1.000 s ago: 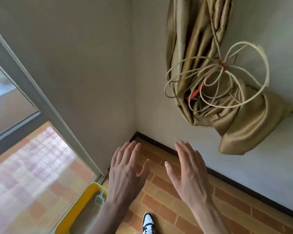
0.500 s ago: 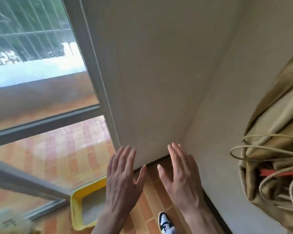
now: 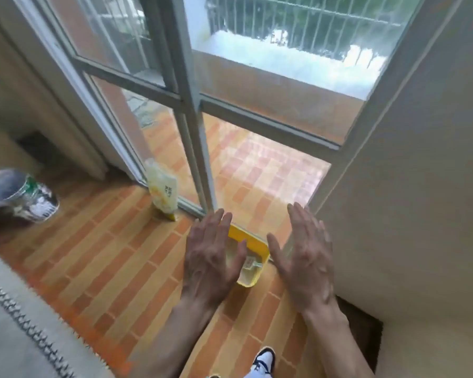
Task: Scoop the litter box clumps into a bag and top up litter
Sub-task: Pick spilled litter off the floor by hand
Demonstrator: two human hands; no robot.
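A glass door (image 3: 191, 85) with grey frames fills the twelve o'clock side, a tiled balcony and railing (image 3: 306, 25) beyond it. Orange brick-pattern floor tiles (image 3: 112, 255) spread across the middle. A pale wall (image 3: 421, 200) stands at three o'clock. A fringed rug (image 3: 19, 317) lies at eight o'clock. A shoe (image 3: 262, 361) shows at six o'clock.

You see a glossy yellow plastic litter tray (image 3: 253, 242) on matt orange brick-pattern floor tiles (image 3: 115, 257), beside smooth grey-framed glass doors (image 3: 257, 126).
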